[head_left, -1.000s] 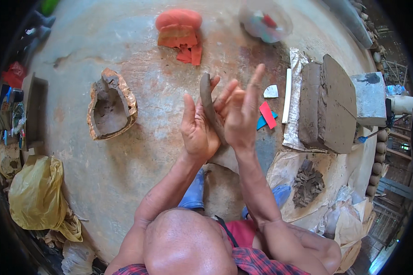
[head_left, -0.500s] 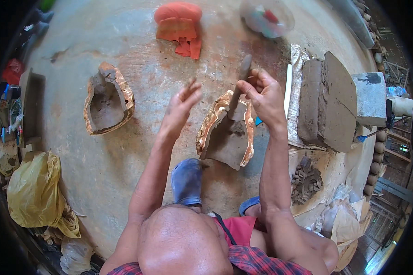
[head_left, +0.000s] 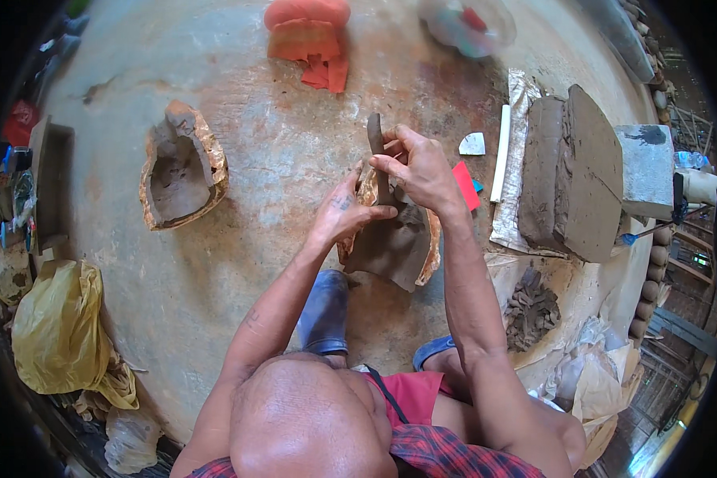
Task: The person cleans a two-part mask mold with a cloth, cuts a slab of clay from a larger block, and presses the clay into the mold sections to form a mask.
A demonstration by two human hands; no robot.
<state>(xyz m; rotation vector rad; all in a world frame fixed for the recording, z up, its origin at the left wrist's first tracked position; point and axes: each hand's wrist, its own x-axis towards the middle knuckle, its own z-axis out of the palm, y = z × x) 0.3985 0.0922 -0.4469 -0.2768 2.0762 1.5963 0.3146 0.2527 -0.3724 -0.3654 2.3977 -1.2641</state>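
Note:
In my right hand (head_left: 418,171) is a thick grey-brown clay coil (head_left: 376,135), pinched between thumb and fingers and pointing upward. Its lower part reaches into the narrow far end of a clay-lined mold half (head_left: 431,253) with a rough orange-brown rim. My left hand (head_left: 344,211) grips the mold's left wall; its thumb lies inside, by the coil's lower end, while its other fingertips are partly hidden. Grey clay lines the mold's inside, and its far end is largely covered by my hands. A second clay-lined mold half (head_left: 217,163) lies on the floor to the left.
Right of my hands stand a big clay block (head_left: 585,171), a white rod (head_left: 500,151), a red flat piece (head_left: 466,186) and a white chip (head_left: 472,144). Clay scraps (head_left: 532,315) lie nearer. An orange cloth-like bundle (head_left: 307,40) and a clear plastic bag (head_left: 470,28) are beyond.
My left hand has come right and down onto the mold's left wall. My right hand has moved left with the clay coil, uncovering the red piece and white chip.

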